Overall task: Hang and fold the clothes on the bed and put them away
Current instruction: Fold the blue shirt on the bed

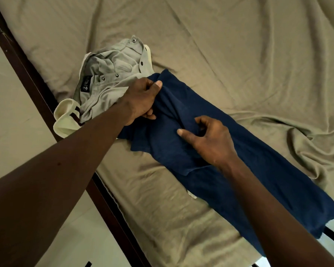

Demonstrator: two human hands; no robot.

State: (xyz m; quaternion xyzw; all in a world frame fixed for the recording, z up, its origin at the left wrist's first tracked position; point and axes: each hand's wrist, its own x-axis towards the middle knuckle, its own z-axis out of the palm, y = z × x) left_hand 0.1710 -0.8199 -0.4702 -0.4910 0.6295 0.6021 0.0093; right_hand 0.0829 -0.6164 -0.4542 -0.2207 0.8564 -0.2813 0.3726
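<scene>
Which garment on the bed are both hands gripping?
The navy garment: left hand and right hand pinch its cloth. The grey snap-button shirt lies crumpled beside it.

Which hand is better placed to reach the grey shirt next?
Left, probably. The left hand grips the blue garment right beside the grey shirt; the right hand pinches the garment's middle, farther from it.

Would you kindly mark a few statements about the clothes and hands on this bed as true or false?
1. The left hand and right hand both grip the blue garment. True.
2. The grey shirt lies beside the left hand, near the bed's edge. True.
3. The grey shirt is neatly folded. False: it is crumpled.
4. The blue garment hangs on a hanger. False: it lies on the sheet.
</scene>
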